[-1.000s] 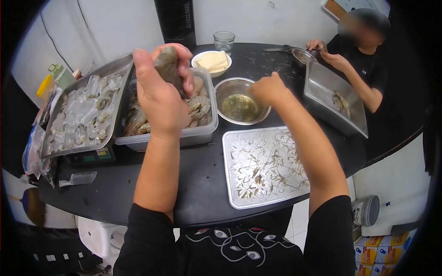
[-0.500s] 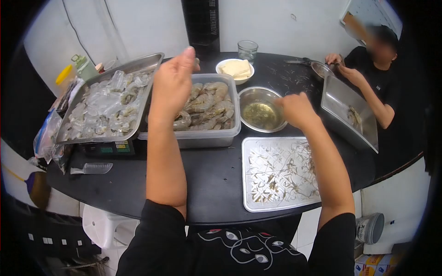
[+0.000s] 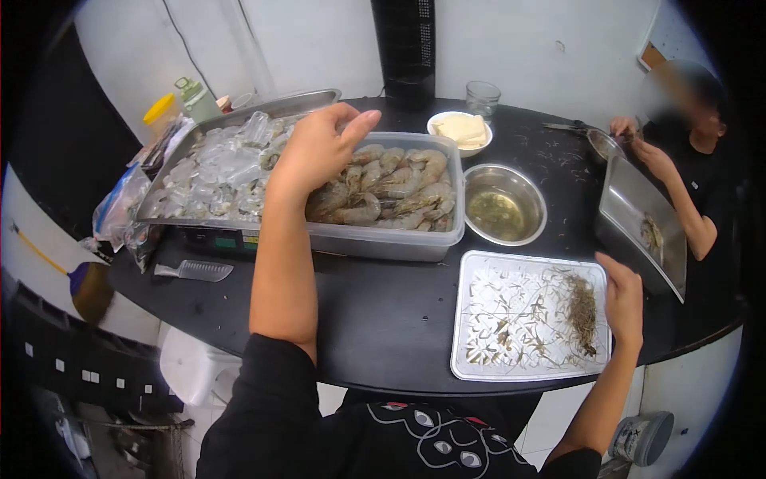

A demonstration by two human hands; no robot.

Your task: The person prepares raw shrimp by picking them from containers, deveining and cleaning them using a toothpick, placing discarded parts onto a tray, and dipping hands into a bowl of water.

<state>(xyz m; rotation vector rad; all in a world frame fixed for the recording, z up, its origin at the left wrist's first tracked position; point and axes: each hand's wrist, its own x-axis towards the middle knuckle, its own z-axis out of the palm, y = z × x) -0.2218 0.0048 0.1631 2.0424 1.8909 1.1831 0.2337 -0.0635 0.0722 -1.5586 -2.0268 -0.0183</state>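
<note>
My left hand (image 3: 319,150) hovers where the ice tray (image 3: 211,221) meets the plastic tub of whole grey shrimp (image 3: 395,185). Its thumb stands apart from the bent fingers, and nothing shows between them. Ice and shrimp fill the metal tray. At the right edge of a white tray (image 3: 471,319) is my right hand (image 3: 625,305), back toward me, with fingers bent; whatever they may hold is hidden. Thin dark strands (image 3: 582,307) are heaped and scattered on that white tray. Behind it stands a steel bowl (image 3: 505,229) of cloudy liquid.
A clear-handled knife (image 3: 195,271) lies at front left. Toward the back are a bowl of pale blocks (image 3: 460,132) and a glass (image 3: 482,98). On the right, a co-worker (image 3: 678,172) handles something small above a deep metal pan (image 3: 645,199).
My left hand has lowered, and the small grey thing at its fingertips no longer shows. My right hand has moved from the steel bowl to the white tray's right edge. The view has shifted left.
</note>
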